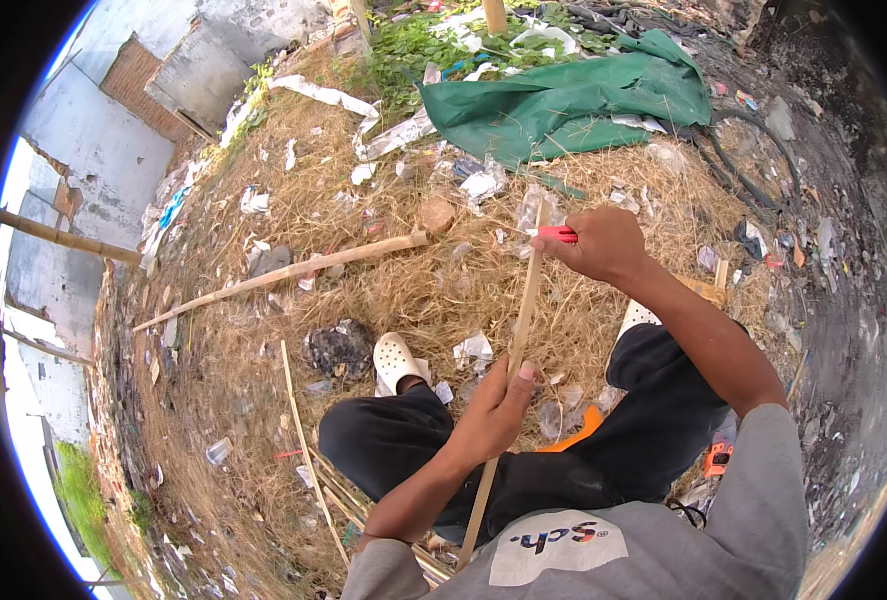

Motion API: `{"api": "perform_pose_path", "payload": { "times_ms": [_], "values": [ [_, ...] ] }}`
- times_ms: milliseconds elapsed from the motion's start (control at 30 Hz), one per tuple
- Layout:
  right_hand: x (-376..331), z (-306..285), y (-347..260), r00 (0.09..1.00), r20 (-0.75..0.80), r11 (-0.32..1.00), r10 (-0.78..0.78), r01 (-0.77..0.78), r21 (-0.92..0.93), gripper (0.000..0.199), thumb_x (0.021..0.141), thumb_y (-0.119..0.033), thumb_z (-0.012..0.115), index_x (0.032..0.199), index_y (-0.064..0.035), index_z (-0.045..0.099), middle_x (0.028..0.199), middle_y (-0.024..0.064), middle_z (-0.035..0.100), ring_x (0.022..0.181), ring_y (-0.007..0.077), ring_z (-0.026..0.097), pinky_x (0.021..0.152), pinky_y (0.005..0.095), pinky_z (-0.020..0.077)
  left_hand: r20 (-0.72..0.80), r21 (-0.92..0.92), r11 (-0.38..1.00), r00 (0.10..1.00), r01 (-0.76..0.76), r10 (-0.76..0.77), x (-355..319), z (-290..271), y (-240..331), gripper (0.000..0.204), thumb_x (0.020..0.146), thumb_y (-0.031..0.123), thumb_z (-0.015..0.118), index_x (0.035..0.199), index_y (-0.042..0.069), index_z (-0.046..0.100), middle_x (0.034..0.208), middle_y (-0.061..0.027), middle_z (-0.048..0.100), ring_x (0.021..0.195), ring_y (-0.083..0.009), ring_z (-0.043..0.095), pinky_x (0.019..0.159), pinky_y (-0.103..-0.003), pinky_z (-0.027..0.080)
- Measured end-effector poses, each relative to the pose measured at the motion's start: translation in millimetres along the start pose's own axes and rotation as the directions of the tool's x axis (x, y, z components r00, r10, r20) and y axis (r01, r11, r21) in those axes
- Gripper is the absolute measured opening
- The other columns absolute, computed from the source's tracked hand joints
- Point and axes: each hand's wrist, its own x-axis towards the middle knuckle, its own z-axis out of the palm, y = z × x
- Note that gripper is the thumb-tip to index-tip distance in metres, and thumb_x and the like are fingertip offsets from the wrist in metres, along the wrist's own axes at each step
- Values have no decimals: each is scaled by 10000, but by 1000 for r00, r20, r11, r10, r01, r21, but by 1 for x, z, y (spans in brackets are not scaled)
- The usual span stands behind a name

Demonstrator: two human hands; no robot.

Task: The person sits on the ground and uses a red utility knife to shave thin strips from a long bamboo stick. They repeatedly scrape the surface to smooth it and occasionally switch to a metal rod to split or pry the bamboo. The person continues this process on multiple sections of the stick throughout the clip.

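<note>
A: Writing?
B: Grey shirt (683, 563), 1 white patch (518, 568), multicoloured lettering, upside down.
A: Strip?
B: Pale strip (526, 310) runs away from the shirt, lower end hidden there. Left hand (493, 412): fingers closed round the strip.
A: Right?
B: Right hand (605, 246): fingers gripping 1 red tool (560, 234) near the strip's far end; working edge unclear. Beyond: crumpled green sheet (573, 100).
</note>
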Motion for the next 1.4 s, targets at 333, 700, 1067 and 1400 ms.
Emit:
{"api": "perform_pose_path", "payload": {
  "times_ms": [333, 700, 1067, 1400],
  "values": [
    [-1, 4, 15, 997, -24, 996, -67, 65, -69, 671, 773, -720, 552, 555, -90, 624, 459, 108, 511, 415, 303, 530, 416, 405, 403, 2, 139, 990, 1000, 25, -26, -6, -2, 8, 307, 1025, 319, 403, 1038, 20, 472, 701, -16, 427, 629, -104, 428, 568, -287, 374],
    [13, -17, 37, 948, -24, 947, 317, -314, 74, 786, 861, -739, 392, 553, -34, 551, 477, 128, 463, 484, 313, 536, 478, 409, 408, 136, -362, 925, 988, 117, -72, -12, -2, 20, 303, 1043, 342, 354, 1037, 68, 482, 614, 65, 311, 489, -32, 284, 446, -210, 260],
    [-26, -15, -40, 959, -55, 959, -279, 281, 26, 661, 708, -725, 630, 531, -91, 570, 429, 81, 468, 395, 287, 518, 399, 379, 387, 41, -373, 919, 992, 126, -120, -1, -2, 24, 316, 1044, 357, 349, 1021, 75, 491, 629, 46, 355, 522, -48, 316, 464, -219, 280],
    [-17, -13, -21, 980, -46, 981, -195, 195, -17, 690, 724, -738, 601, 506, -84, 573, 427, 95, 491, 400, 275, 543, 393, 375, 408, 20, -189, 982, 1000, 24, -21, -4, 4, 13, 322, 1039, 345, 348, 1058, 59, 494, 599, 63, 284, 467, -43, 258, 428, -218, 216]
  ]
}}
